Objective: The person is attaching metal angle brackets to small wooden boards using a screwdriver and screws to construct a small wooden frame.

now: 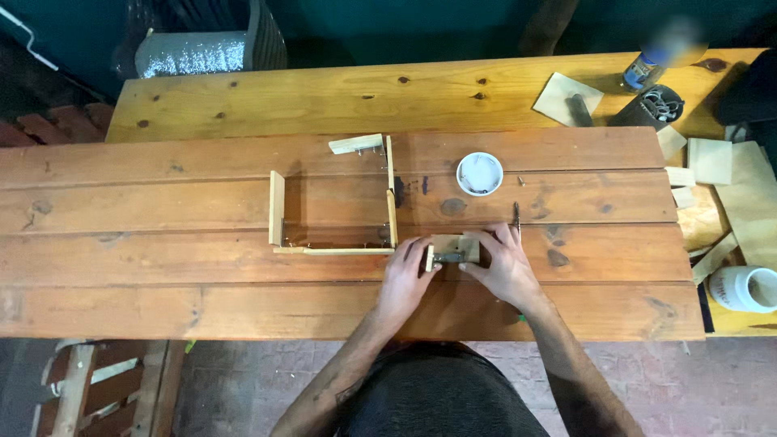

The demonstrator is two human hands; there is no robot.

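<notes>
Small wood block (453, 248), centre frame on desk (162, 267): looks light, stiff, rough-grained; left hand (405, 279) and right hand (503, 263) each grip an end, best pinched by edges.

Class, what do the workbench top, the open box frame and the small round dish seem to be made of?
Workbench top: reddish-brown wooden planks, with visible seams, knots and grain, probably stained.
Open box frame: thin pale slats, seemingly unfinished wood.
Small round dish: white and smooth, perhaps plastic; too small to tell for sure.
</notes>
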